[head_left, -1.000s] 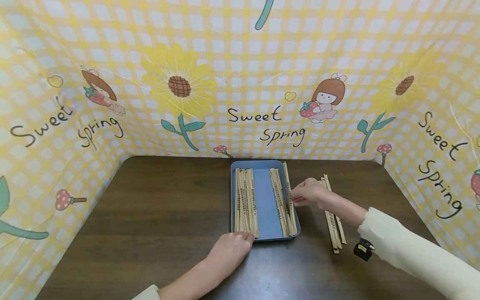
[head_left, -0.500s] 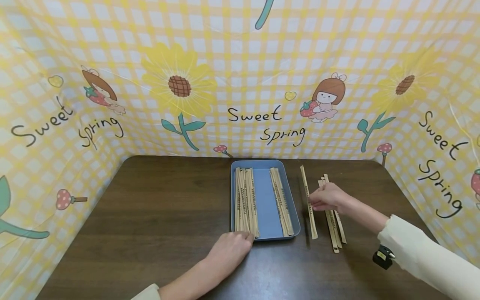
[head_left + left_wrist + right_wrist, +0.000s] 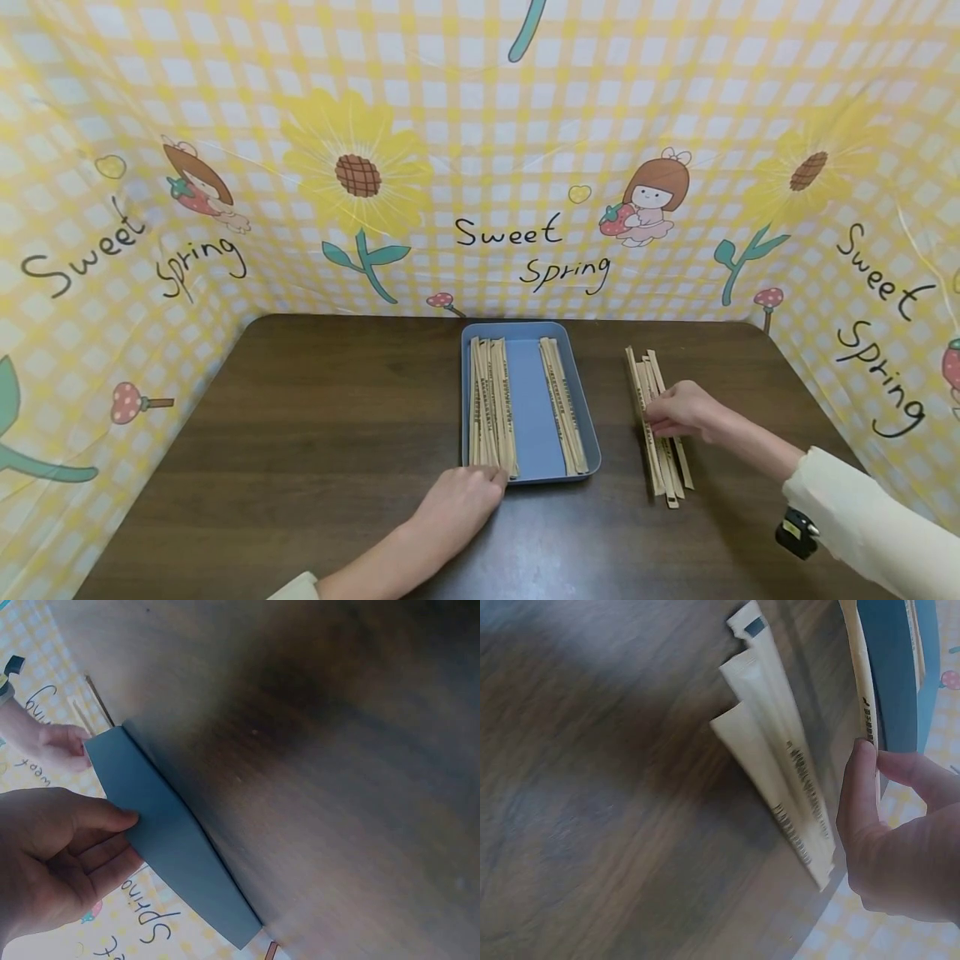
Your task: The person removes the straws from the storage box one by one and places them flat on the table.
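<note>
A blue tray [image 3: 536, 408] holds two rows of slim paper-wrapped sticks, a left bundle [image 3: 491, 408] and a smaller right bundle [image 3: 562, 408]. My left hand [image 3: 461, 500] grips the tray's near rim; in the left wrist view its thumb lies on the outer wall [image 3: 169, 825]. To the right of the tray, my right hand [image 3: 682, 408] pinches one paper-wrapped stick [image 3: 864, 682] between thumb and fingers. That stick is just left of several more loose paper-wrapped sticks [image 3: 780, 750] on the table; whether it touches the table cannot be told.
The brown wooden table [image 3: 337, 417] is bounded at the back and sides by a yellow checked cloth [image 3: 450, 125] with printed flowers and lettering. A small black device [image 3: 797, 533] hangs at the right sleeve.
My right hand has drawn one paper-wrapped stick out from the tray's right side and carried it right to the loose sticks. The left hand and the tray have stayed put.
</note>
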The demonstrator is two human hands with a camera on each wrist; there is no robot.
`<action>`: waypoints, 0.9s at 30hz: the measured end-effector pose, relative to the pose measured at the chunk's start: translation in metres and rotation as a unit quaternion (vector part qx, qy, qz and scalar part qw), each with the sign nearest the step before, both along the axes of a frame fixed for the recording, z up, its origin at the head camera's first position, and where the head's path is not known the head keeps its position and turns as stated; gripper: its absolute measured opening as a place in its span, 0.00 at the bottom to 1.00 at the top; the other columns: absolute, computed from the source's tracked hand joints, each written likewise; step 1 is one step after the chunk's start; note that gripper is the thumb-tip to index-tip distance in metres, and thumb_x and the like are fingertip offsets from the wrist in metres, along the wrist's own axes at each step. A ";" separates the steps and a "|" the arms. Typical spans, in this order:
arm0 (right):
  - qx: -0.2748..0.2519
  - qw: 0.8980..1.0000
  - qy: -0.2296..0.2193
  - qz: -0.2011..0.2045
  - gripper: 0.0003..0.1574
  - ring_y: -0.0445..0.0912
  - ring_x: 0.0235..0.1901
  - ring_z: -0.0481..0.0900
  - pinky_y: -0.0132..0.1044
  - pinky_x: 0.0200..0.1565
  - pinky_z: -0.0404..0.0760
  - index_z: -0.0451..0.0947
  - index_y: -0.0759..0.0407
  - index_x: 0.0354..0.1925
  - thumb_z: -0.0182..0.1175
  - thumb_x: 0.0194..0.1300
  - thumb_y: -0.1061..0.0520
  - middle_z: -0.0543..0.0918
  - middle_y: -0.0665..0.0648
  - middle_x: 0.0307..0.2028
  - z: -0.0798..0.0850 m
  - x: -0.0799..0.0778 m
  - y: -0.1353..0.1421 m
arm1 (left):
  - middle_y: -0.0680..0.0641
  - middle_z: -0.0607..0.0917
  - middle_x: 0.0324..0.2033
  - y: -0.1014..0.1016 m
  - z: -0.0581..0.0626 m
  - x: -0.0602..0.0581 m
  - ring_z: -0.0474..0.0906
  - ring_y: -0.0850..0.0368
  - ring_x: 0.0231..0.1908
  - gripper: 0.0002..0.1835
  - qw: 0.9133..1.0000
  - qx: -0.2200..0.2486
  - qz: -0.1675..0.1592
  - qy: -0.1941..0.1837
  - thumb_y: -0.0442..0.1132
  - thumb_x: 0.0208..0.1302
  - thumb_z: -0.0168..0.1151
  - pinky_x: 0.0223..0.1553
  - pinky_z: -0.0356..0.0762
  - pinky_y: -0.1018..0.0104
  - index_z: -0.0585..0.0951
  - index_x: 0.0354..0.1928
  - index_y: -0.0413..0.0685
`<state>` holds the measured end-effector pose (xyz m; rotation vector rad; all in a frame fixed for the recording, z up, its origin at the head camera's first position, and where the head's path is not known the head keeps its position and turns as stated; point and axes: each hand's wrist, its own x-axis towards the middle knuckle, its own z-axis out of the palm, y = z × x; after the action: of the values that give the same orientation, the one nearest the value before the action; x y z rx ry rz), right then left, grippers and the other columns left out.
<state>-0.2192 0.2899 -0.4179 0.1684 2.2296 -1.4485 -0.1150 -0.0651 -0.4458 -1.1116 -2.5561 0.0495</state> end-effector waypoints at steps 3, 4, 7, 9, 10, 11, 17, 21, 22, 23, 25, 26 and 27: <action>-0.002 1.000 0.002 0.004 0.22 0.47 0.30 0.86 0.39 0.39 0.86 0.69 0.90 0.50 0.52 0.65 0.68 0.85 0.64 0.32 -0.001 0.002 0.009 | 0.49 0.86 0.28 0.000 0.000 0.000 0.83 0.58 0.27 0.06 1.000 0.000 0.000 -0.002 0.26 0.55 0.69 0.23 0.80 0.68 0.85 0.34 0.43; 0.000 1.000 0.003 0.004 0.23 0.47 0.31 0.86 0.39 0.39 0.86 0.68 0.90 0.51 0.52 0.65 0.68 0.85 0.65 0.33 0.000 0.002 0.012 | 0.50 0.85 0.27 0.000 0.000 0.000 0.83 0.58 0.27 0.06 1.000 0.000 0.000 -0.003 0.26 0.55 0.69 0.23 0.80 0.68 0.85 0.34 0.43; 0.007 1.000 0.003 -0.003 0.23 0.48 0.32 0.86 0.40 0.40 0.86 0.68 0.89 0.51 0.53 0.66 0.68 0.85 0.66 0.34 0.001 0.004 0.018 | 0.50 0.85 0.27 0.000 0.000 0.000 0.83 0.58 0.27 0.07 1.000 0.002 0.000 -0.004 0.26 0.55 0.68 0.23 0.80 0.68 0.85 0.34 0.43; 0.014 1.000 0.002 -0.008 0.21 0.48 0.33 0.86 0.40 0.40 0.86 0.69 0.89 0.51 0.54 0.67 0.68 0.85 0.65 0.34 0.002 0.004 0.023 | 0.49 0.85 0.27 0.000 0.000 0.000 0.83 0.58 0.27 0.07 1.000 0.003 0.000 -0.006 0.26 0.55 0.68 0.23 0.80 0.67 0.85 0.34 0.43; 0.015 1.000 0.001 -0.010 0.21 0.48 0.33 0.86 0.40 0.40 0.86 0.69 0.89 0.50 0.54 0.67 0.68 0.85 0.65 0.34 0.001 0.004 0.025 | 0.49 0.85 0.27 0.000 0.000 0.000 0.83 0.58 0.27 0.07 1.000 0.003 0.000 -0.006 0.26 0.55 0.69 0.23 0.80 0.67 0.85 0.34 0.44; 0.016 1.000 0.000 -0.014 0.20 0.49 0.33 0.85 0.40 0.40 0.86 0.69 0.88 0.50 0.54 0.67 0.69 0.85 0.64 0.33 0.002 0.004 0.026 | 0.49 0.85 0.27 0.000 0.000 0.000 0.83 0.58 0.27 0.07 1.000 0.003 0.000 -0.006 0.26 0.55 0.69 0.23 0.80 0.67 0.85 0.34 0.44; 0.038 0.999 0.003 -0.015 0.20 0.47 0.31 0.85 0.38 0.38 0.86 0.71 0.88 0.49 0.55 0.68 0.68 0.85 0.61 0.32 0.000 0.004 0.035 | 0.50 0.84 0.26 -0.001 -0.001 0.000 0.83 0.58 0.27 0.06 1.000 0.004 0.000 -0.003 0.26 0.54 0.69 0.23 0.80 0.68 0.84 0.31 0.44; 0.053 0.999 0.006 -0.014 0.19 0.46 0.30 0.85 0.38 0.37 0.86 0.72 0.87 0.48 0.55 0.68 0.68 0.84 0.61 0.32 -0.003 0.003 0.039 | 0.51 0.84 0.26 0.000 -0.001 0.000 0.82 0.58 0.26 0.06 1.000 0.002 0.001 -0.004 0.26 0.53 0.69 0.23 0.80 0.68 0.84 0.30 0.44; 0.055 0.998 0.007 -0.014 0.19 0.46 0.30 0.85 0.37 0.37 0.86 0.72 0.87 0.48 0.56 0.67 0.67 0.84 0.61 0.32 -0.003 0.003 0.039 | 0.51 0.84 0.26 0.000 -0.001 0.000 0.82 0.58 0.26 0.06 1.000 0.002 0.001 -0.005 0.26 0.53 0.69 0.22 0.80 0.68 0.84 0.30 0.44; 0.055 0.998 0.007 -0.015 0.19 0.46 0.30 0.84 0.37 0.37 0.86 0.72 0.87 0.48 0.56 0.67 0.68 0.84 0.61 0.32 -0.003 0.003 0.040 | 0.51 0.84 0.26 0.000 -0.001 0.000 0.82 0.58 0.26 0.06 1.000 0.002 0.002 -0.006 0.26 0.54 0.69 0.22 0.80 0.68 0.84 0.31 0.44; 0.055 0.998 0.006 -0.016 0.19 0.46 0.30 0.84 0.37 0.37 0.86 0.72 0.87 0.47 0.56 0.67 0.68 0.83 0.62 0.32 -0.003 0.003 0.041 | 0.50 0.84 0.26 0.000 0.000 -0.001 0.82 0.58 0.26 0.06 1.000 0.002 0.002 -0.009 0.26 0.54 0.70 0.22 0.80 0.68 0.84 0.31 0.44; 0.055 0.998 0.006 -0.016 0.19 0.46 0.30 0.84 0.37 0.37 0.86 0.72 0.87 0.47 0.56 0.67 0.68 0.83 0.62 0.32 -0.003 0.003 0.041 | 0.50 0.84 0.26 0.000 0.000 -0.001 0.82 0.58 0.26 0.06 1.000 0.002 0.001 -0.011 0.26 0.54 0.70 0.22 0.79 0.68 0.84 0.31 0.44; 0.056 0.998 0.006 -0.017 0.19 0.46 0.30 0.84 0.37 0.37 0.86 0.72 0.87 0.47 0.56 0.67 0.68 0.83 0.62 0.32 -0.004 0.003 0.041 | 0.50 0.84 0.26 0.000 0.000 -0.001 0.82 0.58 0.26 0.06 1.000 0.002 0.002 -0.012 0.26 0.54 0.70 0.22 0.79 0.68 0.84 0.31 0.44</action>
<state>-0.2165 0.3311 -0.4215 0.2360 2.3290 -1.3461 -0.1157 -0.0650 -0.4453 -1.1133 -2.5781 0.0313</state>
